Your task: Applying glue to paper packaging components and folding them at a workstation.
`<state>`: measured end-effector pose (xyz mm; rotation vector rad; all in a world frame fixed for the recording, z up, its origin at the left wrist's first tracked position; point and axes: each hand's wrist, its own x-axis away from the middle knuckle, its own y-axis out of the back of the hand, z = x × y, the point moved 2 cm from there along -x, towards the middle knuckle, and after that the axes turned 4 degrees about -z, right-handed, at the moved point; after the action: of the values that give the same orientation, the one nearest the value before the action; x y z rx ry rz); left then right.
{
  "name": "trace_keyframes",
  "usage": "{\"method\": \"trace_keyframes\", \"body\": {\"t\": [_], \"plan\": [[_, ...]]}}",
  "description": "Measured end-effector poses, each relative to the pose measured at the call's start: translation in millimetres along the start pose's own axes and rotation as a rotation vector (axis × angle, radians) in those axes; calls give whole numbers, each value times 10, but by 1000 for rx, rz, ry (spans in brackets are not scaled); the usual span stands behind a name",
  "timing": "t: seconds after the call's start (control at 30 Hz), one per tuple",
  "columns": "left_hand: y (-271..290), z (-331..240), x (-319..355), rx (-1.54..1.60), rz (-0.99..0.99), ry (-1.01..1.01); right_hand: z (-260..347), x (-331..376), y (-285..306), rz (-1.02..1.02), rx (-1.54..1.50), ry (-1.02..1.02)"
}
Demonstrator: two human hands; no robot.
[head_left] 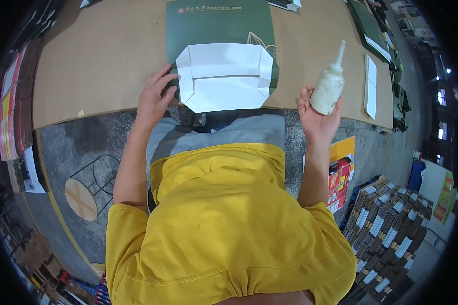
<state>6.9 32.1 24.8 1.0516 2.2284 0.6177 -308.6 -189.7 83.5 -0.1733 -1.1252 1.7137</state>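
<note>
Whitish bottle (327, 92) in right hand (320, 121), green bag (213, 28)

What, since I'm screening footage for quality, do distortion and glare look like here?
Head view: the near edge of the table bows, corners go black; same view, small bright spots glare at far right; same view, no harsh glare on the bottle or white folded sheet.

Yellow short-sleeved shirt (219, 213); grey trousers (257, 133)
</note>
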Motion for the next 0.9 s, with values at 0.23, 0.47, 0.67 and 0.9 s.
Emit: {"method": "trace_keyframes", "body": {"t": [0.23, 0.47, 0.67, 0.9], "plan": [[7, 7, -143, -29, -14, -32, 339, -280, 453, -122, 546, 273], [58, -104, -266, -67, 38, 60, 298, -510, 286, -452, 1498, 783], [49, -1, -300, -55, 84, 13, 212, -630, 458, -433, 1548, 803], [53, -79, -351, -19, 98, 52, 41, -469, -52, -157, 1899, 1263]]}}
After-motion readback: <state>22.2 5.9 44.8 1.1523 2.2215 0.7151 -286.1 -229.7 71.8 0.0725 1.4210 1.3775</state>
